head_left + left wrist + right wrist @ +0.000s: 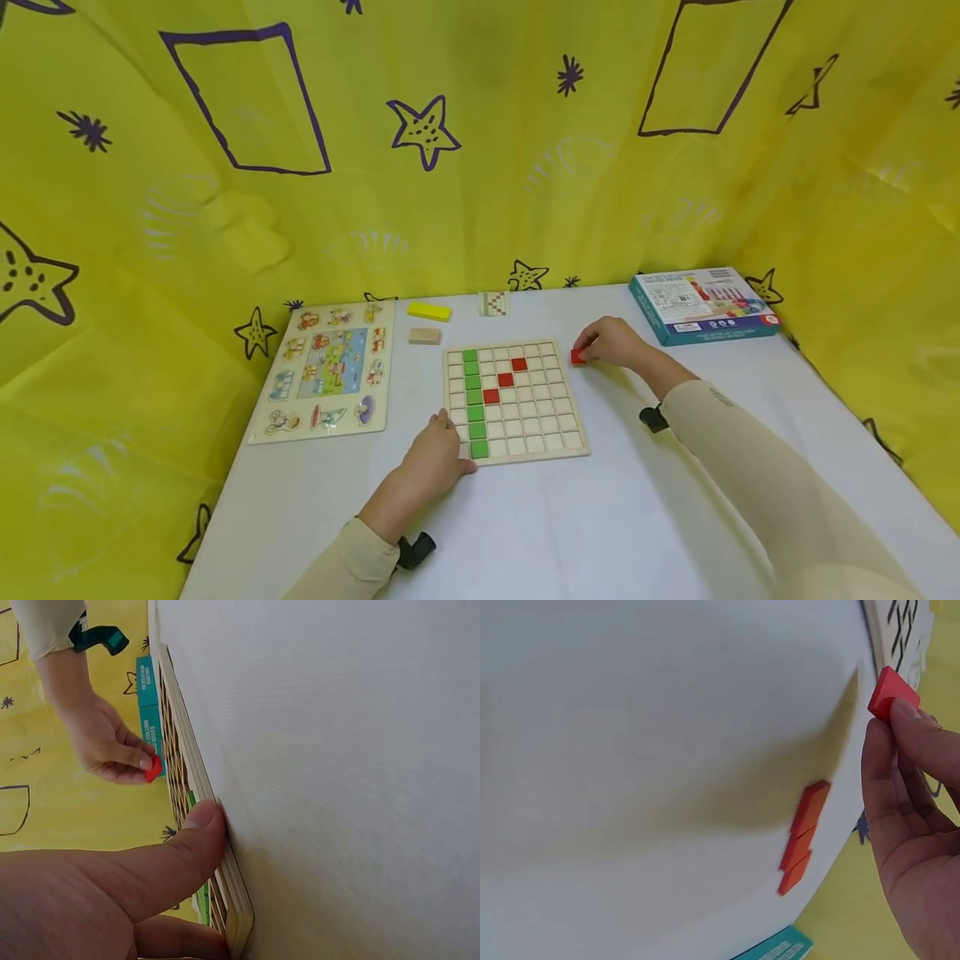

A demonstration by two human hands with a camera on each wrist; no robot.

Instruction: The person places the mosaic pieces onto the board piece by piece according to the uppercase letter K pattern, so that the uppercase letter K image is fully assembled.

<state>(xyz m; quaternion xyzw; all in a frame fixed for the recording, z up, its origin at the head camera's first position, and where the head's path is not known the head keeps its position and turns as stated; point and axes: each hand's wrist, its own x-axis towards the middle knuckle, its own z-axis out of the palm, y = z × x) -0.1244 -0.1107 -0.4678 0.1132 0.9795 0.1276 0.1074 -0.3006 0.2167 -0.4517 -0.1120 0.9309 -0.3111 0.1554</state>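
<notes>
My left hand [431, 458] grips the near left corner of a wooden grid board [528, 427], its thumb along the front edge and its fingers at the left side. A column of green tiles [476, 413] fills squares near the board's left side. Three red tiles [506, 380] climb diagonally to the right of the green ones. Just off the board's far right corner, my right hand [611, 343] pinches another red square tile [892, 694] between thumb and fingers. Below that hand in the right wrist view, a short row of red tiles [804, 834] lies on the white table.
A picture puzzle board [333, 362] lies at the left. Behind the grid are a yellow block [429, 312], a plain wooden block [424, 337] and a small pattern card [494, 304]. A teal-sided box [705, 308] sits back right, near the yellow curtain [480, 208].
</notes>
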